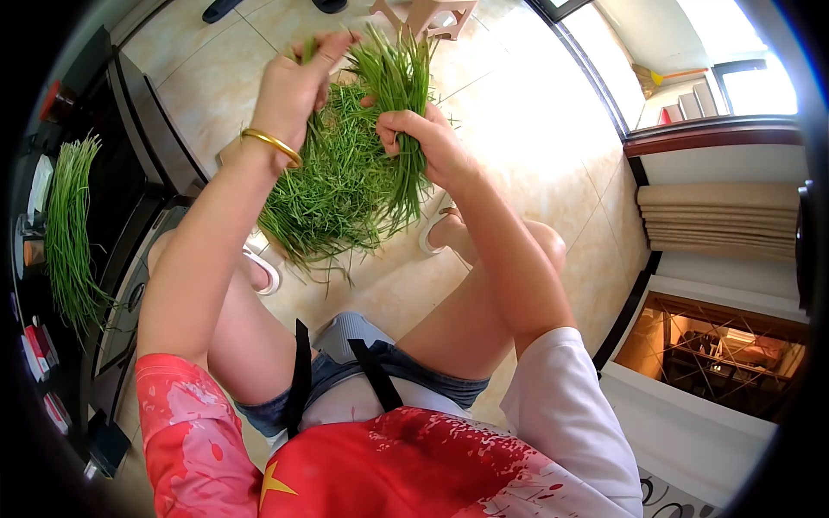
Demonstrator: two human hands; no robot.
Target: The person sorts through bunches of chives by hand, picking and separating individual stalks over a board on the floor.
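My right hand (427,145) is wrapped round a thick bunch of chives (395,73), long thin green stalks that stick out above and below the fist. To its left, my left hand (294,93), with a gold bangle on the wrist, is closed on a thinner bit of chives (313,121). Its fingertips are slightly blurred. Beneath both hands a large loose heap of chives (324,203) spreads over the floor between my feet, hiding whatever lies under it.
Another bunch of chives (71,229) lies on the black cabinet (117,173) at the left, among small items. A pink plastic stool (436,15) stands beyond the heap, near dark slippers (221,9). I sit on a grey stool (345,332) on the tiled floor (553,155).
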